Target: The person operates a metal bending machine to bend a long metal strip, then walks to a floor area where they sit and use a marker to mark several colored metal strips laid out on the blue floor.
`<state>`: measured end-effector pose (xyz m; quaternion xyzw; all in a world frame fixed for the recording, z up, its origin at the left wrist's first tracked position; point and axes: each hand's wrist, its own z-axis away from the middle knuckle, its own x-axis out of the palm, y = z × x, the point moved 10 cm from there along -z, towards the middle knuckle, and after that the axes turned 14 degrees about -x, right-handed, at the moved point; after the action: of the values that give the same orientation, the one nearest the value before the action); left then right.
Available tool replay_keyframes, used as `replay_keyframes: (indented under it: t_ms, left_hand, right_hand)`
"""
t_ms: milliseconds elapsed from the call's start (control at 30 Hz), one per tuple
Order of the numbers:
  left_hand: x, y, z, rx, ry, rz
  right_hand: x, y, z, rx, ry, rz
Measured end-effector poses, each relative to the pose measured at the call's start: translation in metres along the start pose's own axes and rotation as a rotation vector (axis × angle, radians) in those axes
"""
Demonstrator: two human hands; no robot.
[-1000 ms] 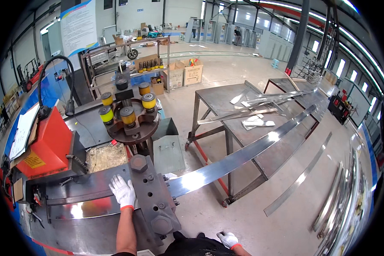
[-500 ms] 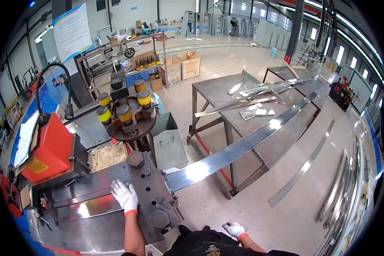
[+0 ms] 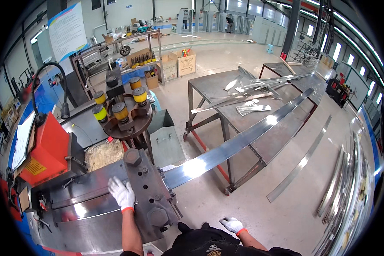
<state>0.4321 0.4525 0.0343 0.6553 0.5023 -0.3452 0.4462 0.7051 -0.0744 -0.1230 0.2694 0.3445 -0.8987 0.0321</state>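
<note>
"Two gloved hands are shown; where are they placed?"

"Just left of the bolted block [image 3: 149, 192], the left hand [image 3: 122, 195] is laid palm down, with its fingers spread and nothing pinched between them. To the right of the block, the right hand [image 3: 231, 225] is held low and apart from it. Nothing is seen to be gripped there; whether those fingers are pressed together cannot be told."

"And the metal strip?"

"From the block's right side the metal strip [image 3: 234, 144] is seen to be led out, and its far part is laid across the steel table [image 3: 209, 87], to the right of the block. Left of the block, a shiny band [image 3: 91, 206] is partly covered by the left hand (whether one piece is formed with the strip is hidden by the block)."

"Which step, then, is in hand?"

"Steadying or guiding, it may be judged: the strip appears to be passed through the block, with its near part minded by one palm."

"What is called for by the next move?"

"Light, even pressure, probably, with the band kept flat and in line with the block, and fingertips kept clear of the block's edge. Whether firm contact is made cannot be told from above."
</note>
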Motion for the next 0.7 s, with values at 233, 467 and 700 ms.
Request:
replay_keyframes:
  t_ms: [233, 467, 700]
  left_hand:
    - [0.028, 0.040, -0.005, 0.450, -0.406, 0.063]
    - [-0.015, 0.049, 0.004, 0.259, -0.335, 0.274]
    - [-0.045, -0.026, 0.046, 0.146, -0.255, 0.009]
  right_hand:
    - [0.003, 0.003, -0.007, -0.066, -0.025, 0.003]
    - [-0.014, 0.000, 0.005, -0.136, -0.006, 0.099]
    - [0.008, 0.082, 0.017, -0.040, -0.064, 0.138]
